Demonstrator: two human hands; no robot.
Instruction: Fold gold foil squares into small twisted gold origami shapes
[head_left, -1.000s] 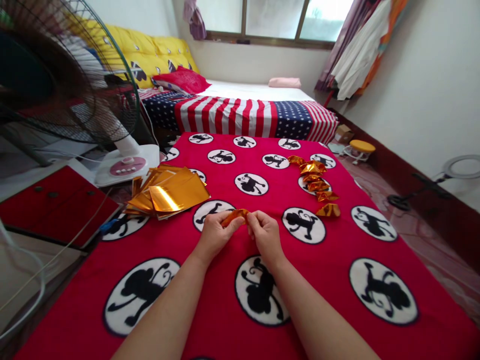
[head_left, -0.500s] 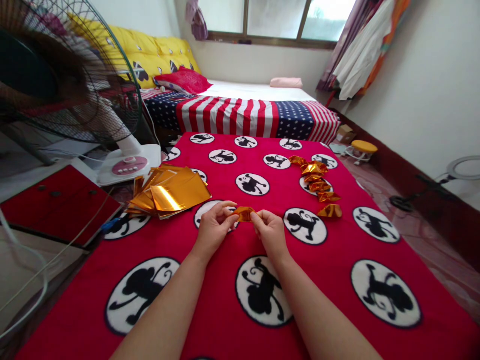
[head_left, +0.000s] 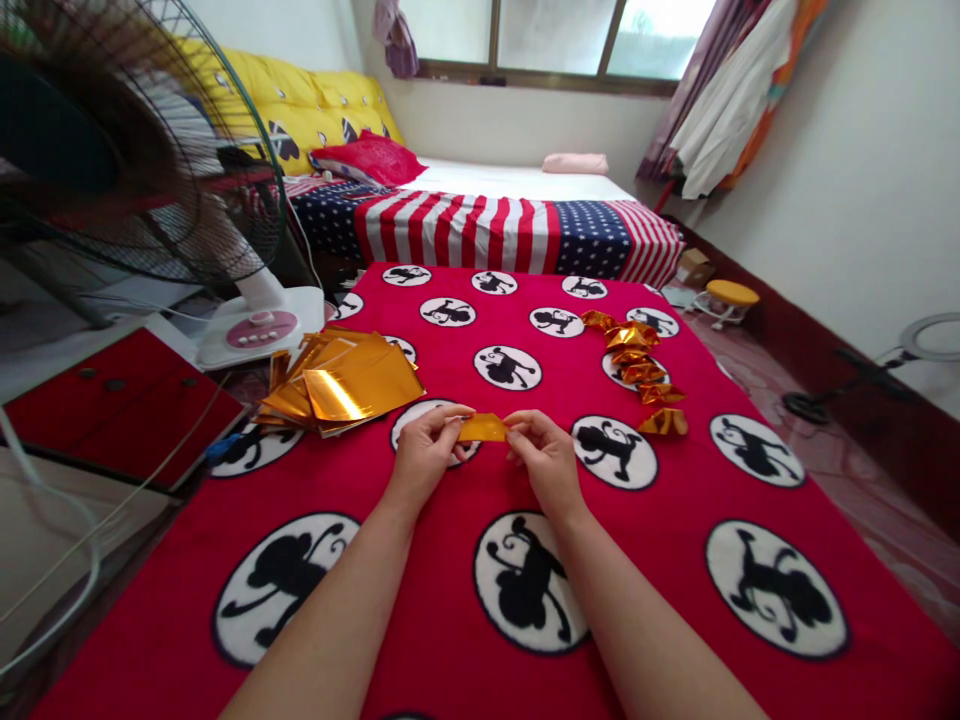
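While reaching over the red cloth [head_left: 435, 600] with both forearms, holding a small folded piece of gold foil [head_left: 484, 428] near the middle of the cloth, between its left and right edges. Pinching the foil's left end with the left hand [head_left: 427, 445], closing thumb and fingers on it. Pinching the right end with the right hand [head_left: 544, 450], pressing fingertips nearly together and curling the other fingers. Being unable to tell whether touching the cloth with the foil. Seeing a fanned stack of gold sheets [head_left: 365, 378] lying near the left edge, and a row of folded gold pieces [head_left: 634, 337] running inside the right edge, starting near the far right corner. Facing a bed [head_left: 487, 235] beyond the far edge.
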